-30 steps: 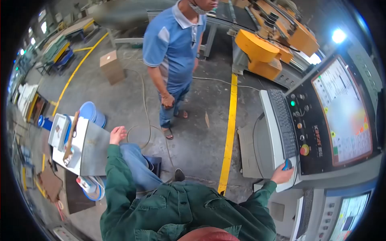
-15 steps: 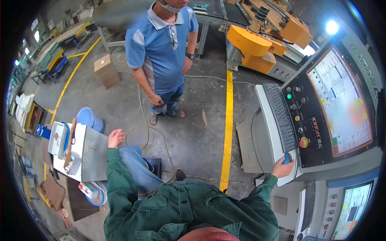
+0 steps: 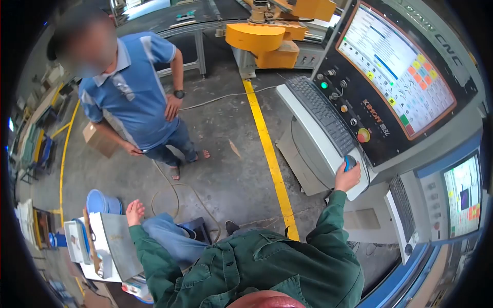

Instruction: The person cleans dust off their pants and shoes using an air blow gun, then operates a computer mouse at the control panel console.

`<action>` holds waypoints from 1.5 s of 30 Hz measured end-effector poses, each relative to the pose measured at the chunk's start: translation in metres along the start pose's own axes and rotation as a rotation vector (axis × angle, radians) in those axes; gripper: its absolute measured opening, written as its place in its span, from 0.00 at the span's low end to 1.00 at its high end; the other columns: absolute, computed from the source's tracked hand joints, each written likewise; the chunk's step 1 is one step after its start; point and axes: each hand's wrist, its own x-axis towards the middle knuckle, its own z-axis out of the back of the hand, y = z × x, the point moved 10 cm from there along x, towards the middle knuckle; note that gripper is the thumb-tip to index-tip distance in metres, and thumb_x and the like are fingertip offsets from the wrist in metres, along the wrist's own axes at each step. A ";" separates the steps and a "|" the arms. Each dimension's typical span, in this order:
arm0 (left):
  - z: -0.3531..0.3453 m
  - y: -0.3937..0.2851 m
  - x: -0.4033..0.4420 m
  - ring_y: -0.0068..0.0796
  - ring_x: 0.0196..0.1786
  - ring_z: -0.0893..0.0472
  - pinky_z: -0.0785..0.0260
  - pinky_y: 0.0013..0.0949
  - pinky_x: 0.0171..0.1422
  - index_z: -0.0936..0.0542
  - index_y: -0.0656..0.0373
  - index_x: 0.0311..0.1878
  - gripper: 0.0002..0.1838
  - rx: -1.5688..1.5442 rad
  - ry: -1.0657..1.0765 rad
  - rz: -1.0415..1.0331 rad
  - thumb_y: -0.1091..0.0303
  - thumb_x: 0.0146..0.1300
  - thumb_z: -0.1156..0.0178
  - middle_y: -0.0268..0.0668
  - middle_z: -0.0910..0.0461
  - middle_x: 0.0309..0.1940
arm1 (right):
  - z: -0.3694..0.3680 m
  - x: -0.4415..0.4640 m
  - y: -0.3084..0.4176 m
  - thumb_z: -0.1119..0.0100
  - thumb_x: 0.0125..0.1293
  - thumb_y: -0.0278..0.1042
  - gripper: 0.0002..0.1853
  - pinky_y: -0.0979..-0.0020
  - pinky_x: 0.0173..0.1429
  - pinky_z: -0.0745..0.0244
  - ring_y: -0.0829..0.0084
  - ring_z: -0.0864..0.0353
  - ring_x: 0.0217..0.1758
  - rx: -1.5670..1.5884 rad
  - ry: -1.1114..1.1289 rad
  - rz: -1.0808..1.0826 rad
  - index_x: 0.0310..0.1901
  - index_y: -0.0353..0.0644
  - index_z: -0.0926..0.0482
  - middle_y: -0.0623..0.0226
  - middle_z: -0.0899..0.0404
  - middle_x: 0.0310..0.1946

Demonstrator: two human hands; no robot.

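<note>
My right hand is closed over a blue and black computer mouse, which sits at the near end of the light keyboard shelf. Along that shelf lies a black keyboard, just beyond the mouse. The control panel's large screen stands beside it, lit with text and coloured icons. Over by my left knee, my left hand is raised, fingers loosely bent and apart, holding nothing. It is close to the grey-topped table but appears not to grip it.
A person in a blue shirt stands ahead on the left, one hand on the hip. A blue bucket is by the table. Cables loop across the floor. A yellow machine is ahead, and a second console is at right.
My view has turned to the right, so the person and table sit further left. My right hand stays on the mouse. The fingers of my left hand have loosened. Orange buttons now show on the screen.
</note>
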 end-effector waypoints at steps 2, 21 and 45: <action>0.000 0.001 0.003 0.23 0.24 0.23 0.37 0.20 0.21 0.26 0.56 0.44 0.15 -0.008 -0.013 0.005 0.58 0.59 0.44 0.34 0.23 0.30 | 0.000 0.001 0.000 0.42 0.49 0.39 0.26 0.55 0.48 0.36 0.52 0.29 0.45 0.008 0.022 -0.026 0.49 0.34 0.32 0.52 0.27 0.44; -0.011 -0.009 -0.016 0.19 0.26 0.24 0.34 0.22 0.29 0.24 0.55 0.41 0.13 -0.010 -0.086 0.009 0.57 0.58 0.44 0.32 0.23 0.31 | -0.015 0.002 -0.002 0.44 0.53 0.48 0.27 0.57 0.46 0.31 0.54 0.26 0.45 -0.067 0.020 0.074 0.50 0.36 0.31 0.55 0.25 0.44; -0.011 -0.013 -0.016 0.20 0.27 0.24 0.36 0.23 0.27 0.25 0.54 0.40 0.13 0.024 -0.088 0.029 0.57 0.59 0.45 0.31 0.23 0.31 | -0.024 0.000 -0.014 0.48 0.54 0.51 0.28 0.55 0.41 0.31 0.54 0.25 0.42 -0.119 -0.027 0.082 0.52 0.41 0.32 0.59 0.25 0.44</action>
